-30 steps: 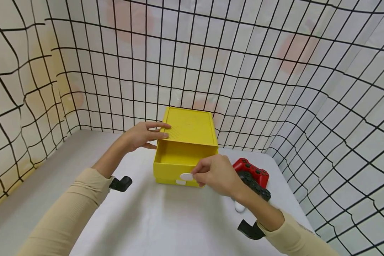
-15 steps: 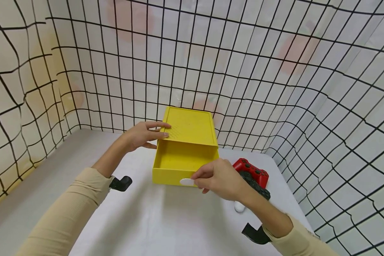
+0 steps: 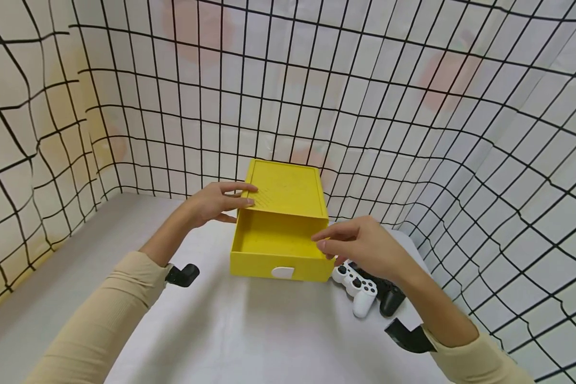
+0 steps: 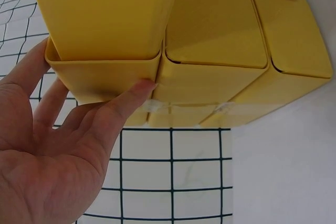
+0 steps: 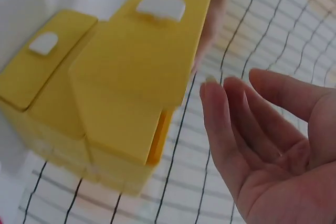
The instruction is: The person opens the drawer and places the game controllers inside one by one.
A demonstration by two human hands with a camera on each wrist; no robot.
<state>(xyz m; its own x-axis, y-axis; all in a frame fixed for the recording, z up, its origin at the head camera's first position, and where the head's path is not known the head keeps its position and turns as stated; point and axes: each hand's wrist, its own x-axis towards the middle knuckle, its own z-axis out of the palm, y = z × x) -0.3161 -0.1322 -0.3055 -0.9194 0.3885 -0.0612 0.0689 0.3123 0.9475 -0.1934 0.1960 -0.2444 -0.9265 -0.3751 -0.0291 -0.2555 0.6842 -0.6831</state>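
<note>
A yellow drawer unit (image 3: pixel 290 186) stands on the white table, its tiers stacked as the wrist views show. Its top drawer (image 3: pixel 254 262) is pulled out toward me, with the yellow floor inside showing. On the drawer's front is a white rounded tab (image 3: pixel 282 272). My left hand (image 3: pixel 210 204) rests on the unit's upper left edge, some fingertips on top; the left wrist view shows the thumb against the side wall. My right hand (image 3: pixel 369 246) is off the tab, fingers loosely bent and holding nothing, over the drawer's right front corner.
To the right of the unit lie a white game controller (image 3: pixel 357 287) and a black game controller (image 3: pixel 389 298), partly behind my right hand and forearm. A black wire grid (image 3: pixel 288 90) stands behind and along both sides of the white table (image 3: pixel 249 336).
My right hand drew the top drawer further out by its tab, then let go and moved right and up. It now covers the red controller seen earlier. My left hand stayed in place.
</note>
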